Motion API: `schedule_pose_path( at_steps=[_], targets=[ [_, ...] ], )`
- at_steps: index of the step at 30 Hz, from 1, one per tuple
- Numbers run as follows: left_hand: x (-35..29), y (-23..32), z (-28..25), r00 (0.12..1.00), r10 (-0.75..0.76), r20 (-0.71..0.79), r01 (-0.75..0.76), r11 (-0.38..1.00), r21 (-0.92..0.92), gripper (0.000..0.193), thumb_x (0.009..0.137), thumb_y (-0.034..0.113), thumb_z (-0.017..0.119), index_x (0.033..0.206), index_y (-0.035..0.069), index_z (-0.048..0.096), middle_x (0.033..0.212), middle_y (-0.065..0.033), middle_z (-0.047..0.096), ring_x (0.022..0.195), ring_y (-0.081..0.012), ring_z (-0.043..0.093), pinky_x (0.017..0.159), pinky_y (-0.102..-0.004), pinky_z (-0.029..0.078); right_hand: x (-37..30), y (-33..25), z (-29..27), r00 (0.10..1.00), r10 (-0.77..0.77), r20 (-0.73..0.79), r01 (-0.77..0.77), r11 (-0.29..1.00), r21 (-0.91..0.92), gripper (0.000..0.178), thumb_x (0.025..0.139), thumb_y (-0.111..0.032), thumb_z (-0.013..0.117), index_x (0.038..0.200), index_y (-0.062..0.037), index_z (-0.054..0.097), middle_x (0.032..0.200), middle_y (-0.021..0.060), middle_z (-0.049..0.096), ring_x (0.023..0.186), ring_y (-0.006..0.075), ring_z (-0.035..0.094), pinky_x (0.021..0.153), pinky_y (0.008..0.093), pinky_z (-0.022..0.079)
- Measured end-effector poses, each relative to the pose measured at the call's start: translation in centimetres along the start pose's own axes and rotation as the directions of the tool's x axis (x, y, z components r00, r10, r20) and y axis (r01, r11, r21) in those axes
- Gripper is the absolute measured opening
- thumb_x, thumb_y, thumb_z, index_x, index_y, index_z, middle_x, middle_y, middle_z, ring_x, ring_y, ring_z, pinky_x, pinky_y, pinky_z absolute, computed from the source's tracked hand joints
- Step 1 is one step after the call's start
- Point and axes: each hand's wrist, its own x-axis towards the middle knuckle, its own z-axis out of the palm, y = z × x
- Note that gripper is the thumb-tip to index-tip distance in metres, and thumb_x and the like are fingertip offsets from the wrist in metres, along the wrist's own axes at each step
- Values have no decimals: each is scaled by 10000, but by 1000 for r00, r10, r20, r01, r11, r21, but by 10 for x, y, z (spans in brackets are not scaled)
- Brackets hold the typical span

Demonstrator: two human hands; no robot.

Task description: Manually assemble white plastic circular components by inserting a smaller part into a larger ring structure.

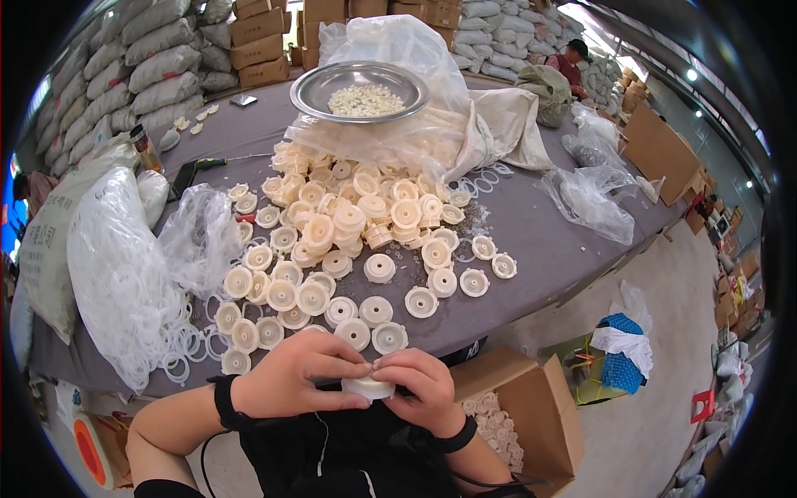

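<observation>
Close to my body, at the table's near edge, both hands are closed on one round cream-white plastic cap (368, 388). My left hand (299, 373) grips its left side, thumb below and fingers over the top. My right hand (422, 388) holds the right side, its fingertips meeting the left ones on top. Just beyond my hands lie loose plastic caps (353, 334), some with a centre hole showing. Farther back they rise into a large pile (349, 217) on the grey tablecloth (515, 232).
A steel bowl (307, 93) of small pale pieces stands behind the pile. On the left are a clear bag of white rings (124, 266) and a green-handled screwdriver (210, 163). A cardboard box (544, 411) containing caps is below right. Another person (569, 70) is at the far right.
</observation>
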Motion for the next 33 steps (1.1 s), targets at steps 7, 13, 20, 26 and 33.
schedule_pose_path(
  at_steps=[7, 13, 20, 26, 33],
  targets=[
    [-7, -2, 10, 939, 295, -175, -266, 949, 170, 366, 658, 181, 777, 988, 85, 650, 887, -53, 620, 779, -212, 590, 634, -306, 434, 0, -4, 4, 1000, -18, -22, 19, 999, 34, 299, 583, 41, 696, 852, -24, 584, 859, 97, 607, 769, 252, 623, 651, 321, 512],
    [-15, -20, 31, 884, 337, -323, -282, 937, 204, 355, 692, 74, 731, 1031, 58, 627, 1002, -104, 627, 835, -253, 628, 680, -318, 506, -11, -1, 15, 984, 68, -165, -64, 998, 29, 349, 573, 38, 692, 895, -29, 573, 861, 107, 596, 766, 262, 598, 654, 319, 491],
    [0, -30, 36, 874, -2, -487, 3, 1000, 2, 253, 721, -1, 688, 967, 31, 637, 839, -87, 616, 712, -186, 613, 625, -259, 483, -15, 6, 38, 920, 251, -303, -271, 962, -28, 261, 677, 7, 690, 896, -16, 548, 847, 125, 579, 747, 274, 579, 655, 320, 467],
    [17, -47, 42, 900, -235, -366, 207, 972, -114, 199, 818, 85, 599, 1005, 17, 596, 852, -139, 613, 741, -243, 611, 671, -300, 478, -20, 24, 43, 852, 436, -291, -433, 898, 78, 267, 716, -24, 681, 938, 2, 534, 867, 122, 581, 758, 214, 583, 666, 294, 465],
    [63, -86, 8, 910, -202, -363, 304, 919, 251, 213, 795, 105, 536, 984, 36, 606, 927, -158, 606, 827, -329, 589, 706, -397, 473, -26, 56, 29, 719, 654, -235, -568, 748, 343, 410, 809, -29, 594, 1186, 14, 437, 980, 97, 576, 826, 123, 566, 752, 249, 460]
  ],
)
